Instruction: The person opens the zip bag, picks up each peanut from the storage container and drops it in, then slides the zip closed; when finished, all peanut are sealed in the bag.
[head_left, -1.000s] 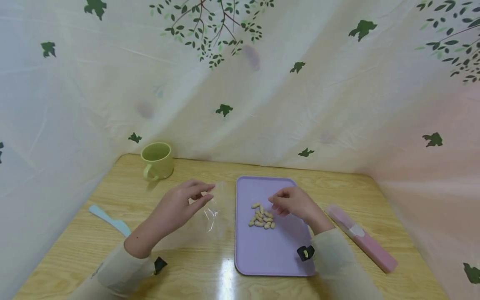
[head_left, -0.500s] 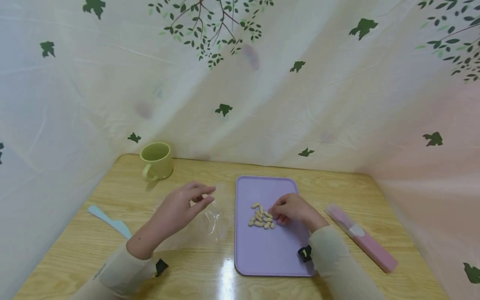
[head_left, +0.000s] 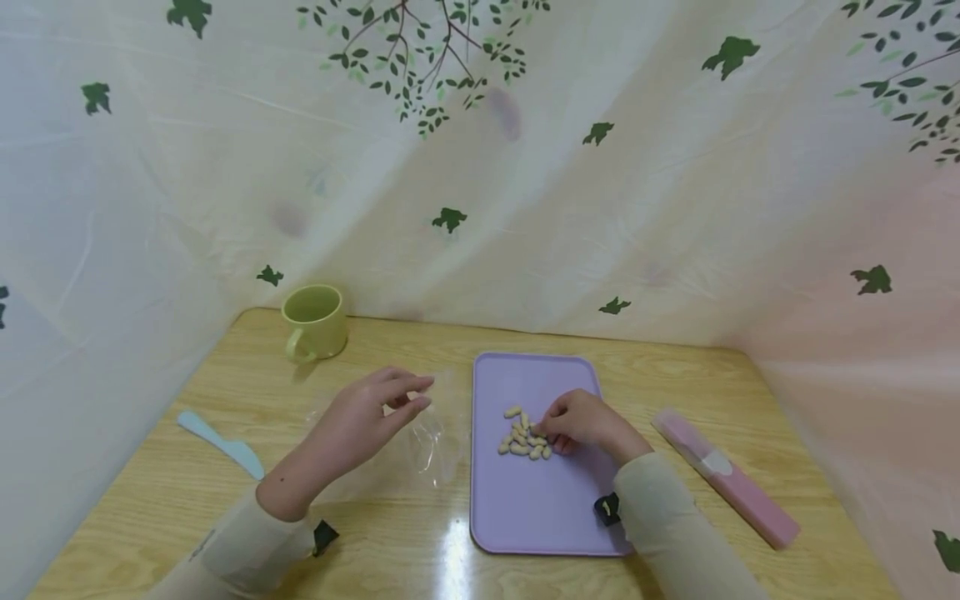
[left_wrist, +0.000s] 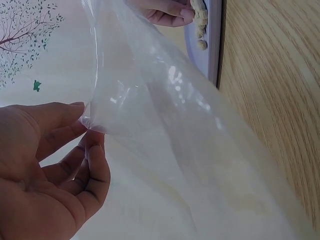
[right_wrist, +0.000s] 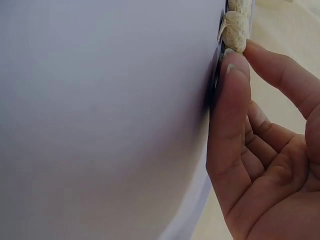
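My left hand (head_left: 371, 412) pinches the edge of a clear plastic bag (left_wrist: 165, 115) between thumb and fingers. The bag hangs beside the tray, its film shiny and see-through. On the lilac tray (head_left: 525, 517) lies a small pile of unshelled peanuts (head_left: 519, 448). My right hand (head_left: 588, 423) is over the pile's right side. In the right wrist view, its thumb and forefinger close on the near end of a peanut (right_wrist: 235, 31), while the other fingers curl in behind.
A green mug (head_left: 318, 325) stands at the back left of the wooden table (head_left: 390, 550). Nearer me lies a light-blue plastic knife (head_left: 221, 442). To the tray's right is a long pink case (head_left: 731, 483) with a translucent end. A patterned curtain (head_left: 525, 208) hangs behind.
My right hand has come down to the peanuts and moved slightly left into the pile. The left hand stays almost in place, still pinching the bag.
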